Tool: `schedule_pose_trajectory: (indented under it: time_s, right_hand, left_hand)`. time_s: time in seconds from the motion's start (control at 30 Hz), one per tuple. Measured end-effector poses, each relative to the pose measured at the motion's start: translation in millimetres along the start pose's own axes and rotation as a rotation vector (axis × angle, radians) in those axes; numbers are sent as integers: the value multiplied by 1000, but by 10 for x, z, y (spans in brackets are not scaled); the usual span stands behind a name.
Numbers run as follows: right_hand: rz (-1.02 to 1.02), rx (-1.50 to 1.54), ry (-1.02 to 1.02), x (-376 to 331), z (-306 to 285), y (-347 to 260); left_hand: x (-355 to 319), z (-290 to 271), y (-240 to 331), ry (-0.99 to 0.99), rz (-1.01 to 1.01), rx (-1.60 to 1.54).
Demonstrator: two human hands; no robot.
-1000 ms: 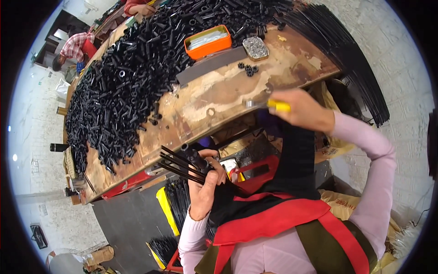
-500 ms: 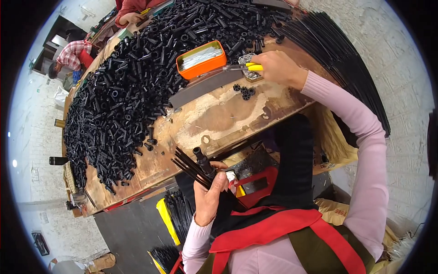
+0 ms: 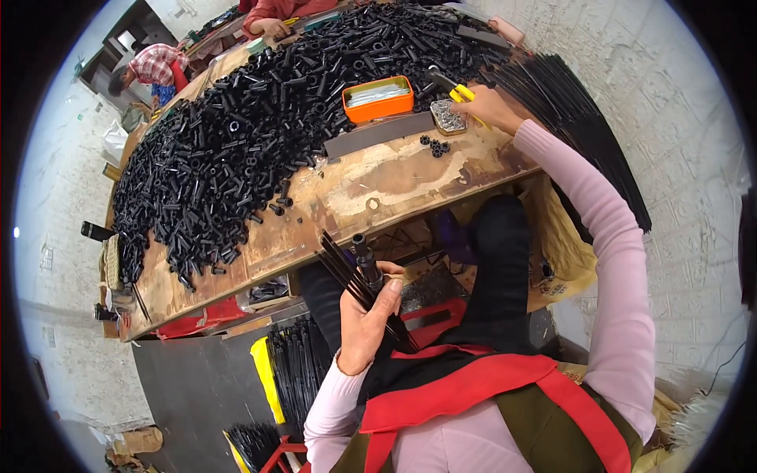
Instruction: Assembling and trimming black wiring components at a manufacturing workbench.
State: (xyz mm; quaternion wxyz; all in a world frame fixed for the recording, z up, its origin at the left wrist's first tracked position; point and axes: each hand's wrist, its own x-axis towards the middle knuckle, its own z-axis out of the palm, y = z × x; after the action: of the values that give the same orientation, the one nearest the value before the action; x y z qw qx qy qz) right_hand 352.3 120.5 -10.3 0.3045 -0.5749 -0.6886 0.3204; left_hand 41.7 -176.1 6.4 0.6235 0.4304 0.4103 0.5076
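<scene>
My left hand (image 3: 369, 319) grips a bundle of thin black rods (image 3: 347, 272) with a short black tube on one of them, held in front of the wooden workbench edge (image 3: 315, 236). My right hand (image 3: 485, 106) reaches far across the bench and holds a yellow-handled tool (image 3: 456, 91) over a small grey dish of tiny metal parts (image 3: 447, 118). A few loose black rings (image 3: 434, 145) lie just in front of that dish. An orange tray (image 3: 378, 98) stands to its left.
A big heap of black tubes (image 3: 236, 150) covers the left and far bench. A grey flat bar (image 3: 378, 135) lies near the tray. Long black rods (image 3: 583, 134) fan off the right edge. More rods fill a yellow bin (image 3: 296, 370) below. Other people (image 3: 154, 67) work at the far end.
My right hand has moved from the near bench edge out to the grey dish with the yellow-handled tool. My left hand tipped the rod bundle more upright.
</scene>
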Motion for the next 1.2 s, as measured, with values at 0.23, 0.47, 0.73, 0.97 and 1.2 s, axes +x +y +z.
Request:
schedule_pose_trajectory:
  time_s: [0.23, 0.47, 0.73, 0.97, 1.2]
  right_hand:
    - [-142, 315, -36, -923, 552, -685]
    - [-226, 408, -378, -2609, 1353, -1836]
    - [-507, 158, -301, -2684, 1528, -1759]
    - [-586, 61, -225, -2600, 1361, -1648]
    - [-620, 92, -180, -2543, 1236, -1560]
  left_hand:
    - [-452, -275, 54, 21, 46, 9]
    - [-511, -662, -137, -190, 206, -109]
    - [-590, -705, -231, -242, 195, -73]
    - [-435, -555, -313, -244, 192, -50]
    - [-306, -357, -312, -205, 186, -52]
